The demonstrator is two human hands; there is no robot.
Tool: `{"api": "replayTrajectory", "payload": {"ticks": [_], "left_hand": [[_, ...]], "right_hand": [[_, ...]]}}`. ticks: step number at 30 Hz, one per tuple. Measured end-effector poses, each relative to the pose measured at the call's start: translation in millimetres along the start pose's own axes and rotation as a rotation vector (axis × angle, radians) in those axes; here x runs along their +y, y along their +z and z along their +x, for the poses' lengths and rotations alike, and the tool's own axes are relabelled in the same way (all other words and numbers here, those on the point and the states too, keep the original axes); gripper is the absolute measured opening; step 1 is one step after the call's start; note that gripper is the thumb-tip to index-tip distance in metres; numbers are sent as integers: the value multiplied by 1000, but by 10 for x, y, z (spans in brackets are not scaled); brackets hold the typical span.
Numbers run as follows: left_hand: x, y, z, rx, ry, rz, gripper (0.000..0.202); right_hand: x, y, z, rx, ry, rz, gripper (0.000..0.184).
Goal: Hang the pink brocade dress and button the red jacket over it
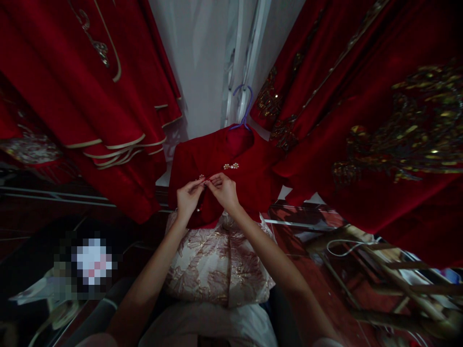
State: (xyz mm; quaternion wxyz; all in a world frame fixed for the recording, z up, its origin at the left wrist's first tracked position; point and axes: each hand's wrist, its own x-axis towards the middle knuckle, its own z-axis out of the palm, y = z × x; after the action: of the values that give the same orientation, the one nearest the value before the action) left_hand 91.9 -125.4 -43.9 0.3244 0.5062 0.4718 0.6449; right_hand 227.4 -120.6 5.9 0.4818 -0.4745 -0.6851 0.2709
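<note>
A red jacket (249,180) hangs in front of me on a purple hanger (247,113), its front facing me. A pearl-beaded frog fastening (231,166) shows on its upper front, and a second one peeks out above my fingers. My left hand (188,198) is closed in a pinch at the jacket's front opening. Fingertip to fingertip with it, my right hand (224,191) pinches the same spot. A small dark button shows between them, partly covered by the fingers. Below hangs the cream brocade skirt (217,265) with gold flowers, over my lap.
Red garments with pale piping (119,111) hang at the left. More red garments with gold sequins (408,140) hang at the right. A wooden rack (398,284) with a white cord stands at the lower right. A metal rail (300,224) runs low behind the jacket.
</note>
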Motion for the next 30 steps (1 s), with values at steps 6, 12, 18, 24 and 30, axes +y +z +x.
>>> {"api": "replayTrajectory", "payload": {"ticks": [6,12,18,24,30], "left_hand": [[51,-33,32,15,-75,-23,24],[-21,-4,33,-20,23,7,22],[-69,-113,-281,-194,54,271,23],[-54,-281,-631,-299,138,496,27],[-91,-307,-717,-188,86,491,24]], "right_hand": [[26,26,0,18,-2,-18,11],[10,-95,-61,-115,19,70,15],[176,-475,-362,-265,69,54,20],[413,-683,-618,-345,130,-47,18],[481,-612,-656,-294,155,-184,24]]}}
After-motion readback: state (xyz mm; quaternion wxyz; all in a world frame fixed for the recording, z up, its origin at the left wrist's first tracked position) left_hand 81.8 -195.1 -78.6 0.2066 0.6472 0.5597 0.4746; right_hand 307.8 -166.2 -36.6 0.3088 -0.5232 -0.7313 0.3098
